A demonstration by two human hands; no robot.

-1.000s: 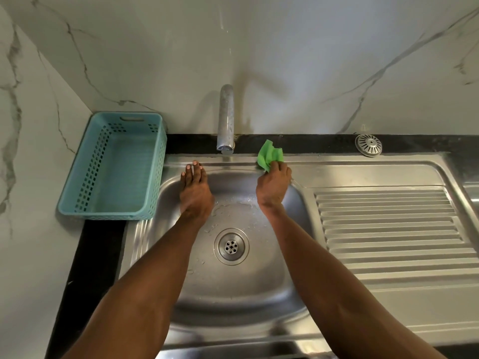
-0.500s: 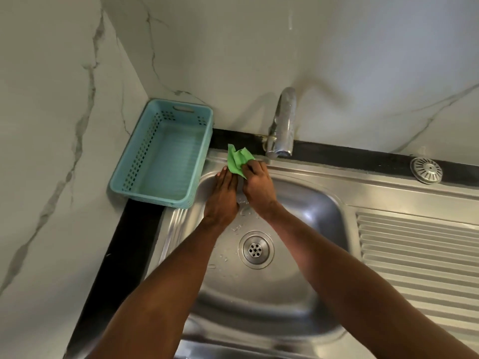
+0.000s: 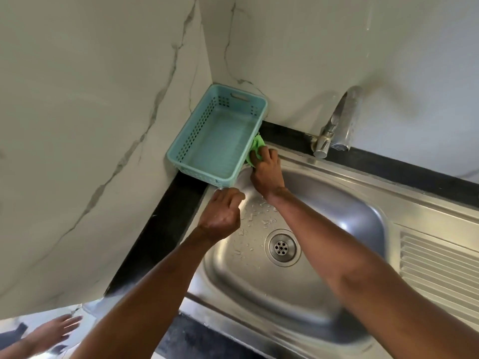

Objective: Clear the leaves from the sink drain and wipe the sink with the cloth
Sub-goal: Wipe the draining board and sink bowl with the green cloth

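The steel sink [image 3: 337, 218] has a round drain [image 3: 282, 246] with no leaves on it; water drops lie on the basin's left side. My right hand [image 3: 267, 172] grips a crumpled green cloth [image 3: 255, 149] at the sink's back left corner, pressed against the side of the teal basket. My left hand [image 3: 221, 212] sits on the sink's left rim just below the basket, fingers curled, holding nothing that I can see.
A teal perforated basket [image 3: 202, 130] sits in the wall corner on the black counter [image 3: 160, 229]. A chrome tap [image 3: 342, 120] stands behind the basin. The ribbed drainboard [image 3: 438, 270] extends right. Another person's hand [image 3: 55, 330] shows at the bottom left.
My right hand slid the cloth left along the back rim to the basket corner. My left hand pulled back from the back wall to the left rim and curled. The view swung left.
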